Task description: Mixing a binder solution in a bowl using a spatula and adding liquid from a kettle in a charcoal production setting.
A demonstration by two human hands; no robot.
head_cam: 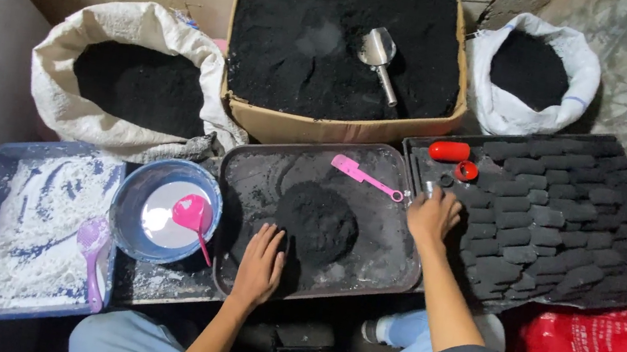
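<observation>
1. Closest to me, my left hand (260, 264) lies flat and open on the grey metal tray (251, 161), fingers spread, holding nothing.
2. Just past those fingertips, to their right, sits a mound of black powder (317, 221); my fingertips reach its near edge, though I cannot tell if they press into it.
3. My right hand (432, 214) rests at the seam between that tray and the black tray (419, 145) to the right, fingers curled loosely; whether they pinch anything I cannot tell.
4. Right of this hand, rows of black pressed blocks (558, 216) fill the black tray.
5. Beyond my right knuckles lie a red tube (449, 150) and a red cap (467, 170), near each other.
6. A pink spatula (366, 177) lies just left of and beyond my right hand.
7. Between my two hands the tray floor is dusty and open.
8. Left of my left hand stands a blue bowl (131, 200) with a pink spoon (193, 218), close to the tray's rim.
9. Further left, a blue tray (10, 152) of white powder holds a lilac spoon (92, 245).
10. Far beyond, a cardboard box (336, 129) of black powder holds a metal scoop (379, 54).
</observation>
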